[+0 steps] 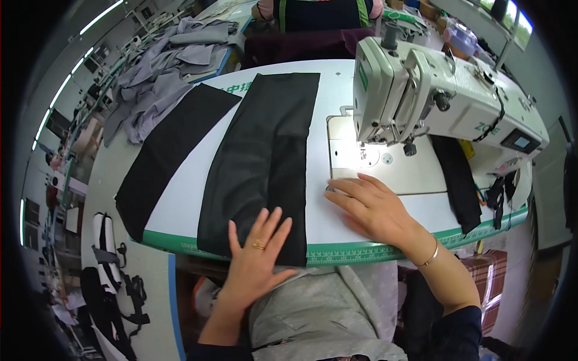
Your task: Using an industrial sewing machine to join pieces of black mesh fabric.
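Note:
A long black fabric panel [265,150] lies lengthwise on the white sewing table [180,192], its near end reaching over the green front edge. My left hand [256,256] rests on that near end with its fingers spread, a ring on one of them. To the right of the panel, my right hand [370,207] is at the near left corner of the metal bed plate [397,171], fingers stretched out and nothing visible in them. The white sewing machine [433,99] stands above the plate. Another black fabric piece [174,150] lies to the left.
Grey fabric [162,72] is heaped at the far left. A narrow black strip [456,186] lies under the machine arm, near small black scraps [497,195]. Scissors [122,253] and black straps [135,298] sit on a side surface at left. A person [322,15] sits beyond the table.

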Available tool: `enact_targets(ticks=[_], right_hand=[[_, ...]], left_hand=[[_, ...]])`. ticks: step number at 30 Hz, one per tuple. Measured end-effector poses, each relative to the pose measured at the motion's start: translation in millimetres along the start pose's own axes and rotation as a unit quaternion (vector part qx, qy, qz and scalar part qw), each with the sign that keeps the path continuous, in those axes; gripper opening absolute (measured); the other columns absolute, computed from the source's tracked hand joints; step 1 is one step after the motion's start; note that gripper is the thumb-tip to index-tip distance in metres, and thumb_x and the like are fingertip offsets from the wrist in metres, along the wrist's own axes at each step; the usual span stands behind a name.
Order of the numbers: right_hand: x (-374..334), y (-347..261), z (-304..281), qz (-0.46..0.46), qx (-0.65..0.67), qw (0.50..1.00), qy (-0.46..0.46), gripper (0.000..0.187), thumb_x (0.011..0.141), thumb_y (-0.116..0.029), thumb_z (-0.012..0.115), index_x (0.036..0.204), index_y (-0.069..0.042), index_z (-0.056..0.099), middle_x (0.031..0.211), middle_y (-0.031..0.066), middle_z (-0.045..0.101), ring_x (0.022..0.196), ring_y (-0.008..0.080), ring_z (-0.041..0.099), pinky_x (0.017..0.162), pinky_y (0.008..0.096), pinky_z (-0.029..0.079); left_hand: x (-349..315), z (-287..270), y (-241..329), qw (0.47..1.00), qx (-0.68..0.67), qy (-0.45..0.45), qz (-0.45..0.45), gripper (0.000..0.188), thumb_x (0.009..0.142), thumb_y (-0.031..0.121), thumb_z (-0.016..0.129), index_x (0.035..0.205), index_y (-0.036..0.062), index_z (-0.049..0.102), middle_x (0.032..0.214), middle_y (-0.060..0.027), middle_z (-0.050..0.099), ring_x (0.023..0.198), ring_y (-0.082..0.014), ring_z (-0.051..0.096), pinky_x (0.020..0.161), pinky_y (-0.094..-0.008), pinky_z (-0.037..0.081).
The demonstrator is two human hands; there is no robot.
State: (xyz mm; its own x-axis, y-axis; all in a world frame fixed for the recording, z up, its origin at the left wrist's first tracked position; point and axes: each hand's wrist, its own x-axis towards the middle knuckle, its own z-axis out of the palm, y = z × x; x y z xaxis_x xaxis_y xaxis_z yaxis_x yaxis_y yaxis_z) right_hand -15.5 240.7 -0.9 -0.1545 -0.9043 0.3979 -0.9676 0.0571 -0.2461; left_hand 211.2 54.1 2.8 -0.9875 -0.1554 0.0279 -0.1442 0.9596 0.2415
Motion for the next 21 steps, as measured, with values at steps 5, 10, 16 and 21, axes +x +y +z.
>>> enact_targets(ticks=[5,10,16,21], right_hand=[[30.2,-6.5,27.8,0.021,0.031,0.999,-0.032,0.070,0.087,-0.024,0.072,0.150,-0.015,0.042,0.158,0.0070,0.040,0.145,0.0254,0.039,0.115,0.0522,0.035],[52.3,-0.3,63.8,-0.016,-0.005,0.999,-0.040,0.080,0.087,-0.054,0.068,0.152,-0.015,0.042,0.157,0.0044,0.042,0.147,0.0239,0.036,0.116,0.0569,0.030],[72.1,-13.4,66.9,-0.039,0.030,0.995,-0.087,0.058,0.089,-0.047,0.066,0.140,-0.020,0.058,0.151,0.0009,0.050,0.144,0.0228,0.040,0.118,0.0612,0.022],[-2.7,-68.8,21.4,-0.092,0.204,0.973,-0.064,0.006,0.085,-0.012,0.061,0.088,-0.007,0.061,0.083,0.0091,0.068,0.094,0.0276,0.069,0.104,0.0478,0.046]], left_hand=[[-6.0,38.9,0.5,0.993,0.026,0.101,0.045,0.077,0.065,0.023,0.085,0.138,0.0243,0.060,0.149,0.0009,0.052,0.140,-0.0213,0.047,0.115,-0.0672,0.017],[-34.8,17.9,-11.9,0.976,-0.143,0.159,0.036,0.052,0.073,-0.005,0.068,0.123,0.0086,0.070,0.131,-0.0099,0.067,0.129,-0.0286,0.060,0.119,-0.0581,0.020],[-95.9,-42.7,-21.0,0.901,-0.243,0.349,-0.089,0.047,0.105,0.033,0.049,0.107,-0.0083,0.071,0.106,-0.0209,0.074,0.101,-0.0314,0.070,0.095,-0.0417,0.052],[-102.9,-89.3,-15.0,0.841,-0.259,0.471,-0.067,0.042,0.107,0.036,0.050,0.093,-0.0025,0.059,0.074,-0.0119,0.063,0.061,-0.0219,0.066,0.059,-0.0347,0.058]])
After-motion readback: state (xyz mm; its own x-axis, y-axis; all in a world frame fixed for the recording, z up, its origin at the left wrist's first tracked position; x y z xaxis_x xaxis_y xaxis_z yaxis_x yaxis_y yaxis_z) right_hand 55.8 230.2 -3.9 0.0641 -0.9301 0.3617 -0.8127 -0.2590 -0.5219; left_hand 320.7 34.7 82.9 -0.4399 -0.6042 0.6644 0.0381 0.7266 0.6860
